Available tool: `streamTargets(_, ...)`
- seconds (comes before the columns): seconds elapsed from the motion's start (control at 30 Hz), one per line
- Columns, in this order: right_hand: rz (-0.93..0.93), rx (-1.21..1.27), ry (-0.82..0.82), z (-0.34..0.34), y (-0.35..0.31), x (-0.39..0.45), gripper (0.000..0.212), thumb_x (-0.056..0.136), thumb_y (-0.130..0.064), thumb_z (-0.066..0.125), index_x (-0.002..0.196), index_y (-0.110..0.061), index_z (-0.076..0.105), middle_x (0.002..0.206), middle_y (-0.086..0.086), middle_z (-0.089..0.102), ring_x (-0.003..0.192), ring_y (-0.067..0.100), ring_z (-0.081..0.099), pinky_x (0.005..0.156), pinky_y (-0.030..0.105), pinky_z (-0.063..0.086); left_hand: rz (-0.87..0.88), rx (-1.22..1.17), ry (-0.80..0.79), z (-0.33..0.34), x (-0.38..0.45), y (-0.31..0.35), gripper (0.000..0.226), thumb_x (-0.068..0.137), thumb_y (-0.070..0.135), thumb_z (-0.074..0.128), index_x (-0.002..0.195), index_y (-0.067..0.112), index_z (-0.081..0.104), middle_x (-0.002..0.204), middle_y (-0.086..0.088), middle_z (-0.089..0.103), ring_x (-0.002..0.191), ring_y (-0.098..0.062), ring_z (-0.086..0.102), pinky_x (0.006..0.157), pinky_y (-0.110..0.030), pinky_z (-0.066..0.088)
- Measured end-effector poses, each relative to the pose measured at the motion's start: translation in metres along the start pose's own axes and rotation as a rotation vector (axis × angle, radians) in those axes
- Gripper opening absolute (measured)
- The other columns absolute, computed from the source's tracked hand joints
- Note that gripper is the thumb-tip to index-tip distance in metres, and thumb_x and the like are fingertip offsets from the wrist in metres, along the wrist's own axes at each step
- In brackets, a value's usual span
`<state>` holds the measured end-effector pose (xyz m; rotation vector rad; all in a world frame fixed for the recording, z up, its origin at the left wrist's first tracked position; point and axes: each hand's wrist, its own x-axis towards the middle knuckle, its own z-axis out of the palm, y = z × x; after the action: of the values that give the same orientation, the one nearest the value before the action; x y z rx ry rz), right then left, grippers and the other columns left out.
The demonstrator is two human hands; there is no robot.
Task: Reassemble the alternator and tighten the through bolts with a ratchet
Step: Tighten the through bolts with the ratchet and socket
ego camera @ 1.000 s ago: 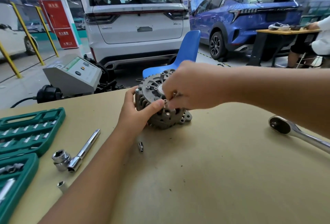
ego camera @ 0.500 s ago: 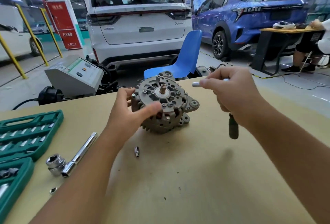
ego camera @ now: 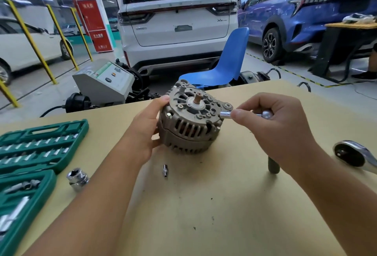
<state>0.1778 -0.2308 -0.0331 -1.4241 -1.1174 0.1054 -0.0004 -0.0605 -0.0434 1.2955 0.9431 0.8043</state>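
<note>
A grey cast-metal alternator [ego camera: 190, 121] with slotted vents and a copper-coloured shaft stub sits tilted on the tan tabletop [ego camera: 214, 204], its end face turned up toward the camera. The left hand [ego camera: 145, 131] cups its left side, thumb hooked over the upper rim and the palm against the housing, holding it steady. The right hand [ego camera: 279, 125] is curled round a small chrome ratchet with a dark handle [ego camera: 265, 115] — thumb and forefinger pinch the chrome socket [ego camera: 225, 115] on its tip, which touches the alternator's right edge just below a mounting ear, while the dark grip sticks out beneath the wrist.

On the table near the alternator's front lies a short metal bolt [ego camera: 165, 170], apart from everything else. Further left stands a chunky chrome socket [ego camera: 78, 178], just beside the open green plastic socket-set case [ego camera: 36, 153] with its rows of bits. A larger chrome ratchet head [ego camera: 355, 154] rests at the right edge. Behind the table stand a blue plastic chair [ego camera: 228, 62], a grey test machine [ego camera: 104, 81], a white SUV [ego camera: 175, 19] and a blue car [ego camera: 302, 11].
</note>
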Motion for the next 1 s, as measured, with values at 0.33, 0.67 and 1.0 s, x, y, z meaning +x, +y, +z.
streamTargets(0.33,-0.102,-0.096,-0.01,0.001,-0.006,-0.003,0.022,0.084,-0.014,0.082,0.071,-0.029,0.072,0.053,-0.019,0.058,0.048,0.006,0.05,0.047,0.01,0.033,0.058,0.234,0.038,-0.026,-0.051,-0.013,0.052,0.064,0.066,0.071,0.093,0.022,0.07,0.078,0.014,0.075,0.062,0.008,0.063,0.07,-0.033,0.036)
streamTargets(0.67,-0.254,-0.173,-0.3,0.026,-0.026,-0.031,0.012,0.081,-0.014,0.084,0.073,-0.016,0.075,0.06,-0.009,0.063,0.052,0.009,0.053,0.048,0.019,0.038,0.063,0.311,0.145,-0.024,-0.072,-0.02,0.072,0.057,0.066,0.088,0.103,0.024,0.054,0.106,0.002,0.063,0.091,-0.007,0.059,0.064,-0.028,0.04)
streamTargets(1.0,-0.323,-0.496,-0.434,0.042,-0.058,-0.032,0.021,0.085,-0.018,0.074,0.066,-0.022,0.067,0.058,-0.004,0.058,0.052,0.013,0.052,0.048,0.029,0.044,0.154,0.074,-0.015,-0.035,-0.064,-0.026,0.134,0.045,0.042,0.096,0.151,0.064,0.016,0.147,-0.004,0.055,0.122,-0.024,0.066,0.096,-0.042,0.059)
